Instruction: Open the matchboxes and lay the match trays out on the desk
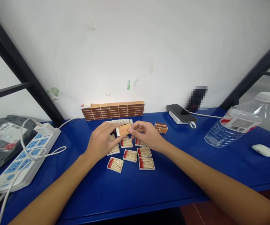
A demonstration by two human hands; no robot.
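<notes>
Between my two hands is a matchbox (124,130) with red lettering on its tan sleeve; a white tray end sticks out at its left side. My left hand (99,140) pinches that left end with thumb and fingers. The right end of the sleeve is gripped by my right hand (150,135). Below and around the hands lie several open white trays of red-tipped matches, among them a front-left tray (115,164), a middle tray (130,155) and a front-right tray (146,163). Some trays are partly hidden by my hands.
Against the wall stands a long stack of matchboxes (113,111), with a row of white trays (123,121) before it. A few matchbox sleeves (161,127) lie to the right. Further out are a phone (181,113), water bottle (240,122), white case (264,150) and power strip (28,156).
</notes>
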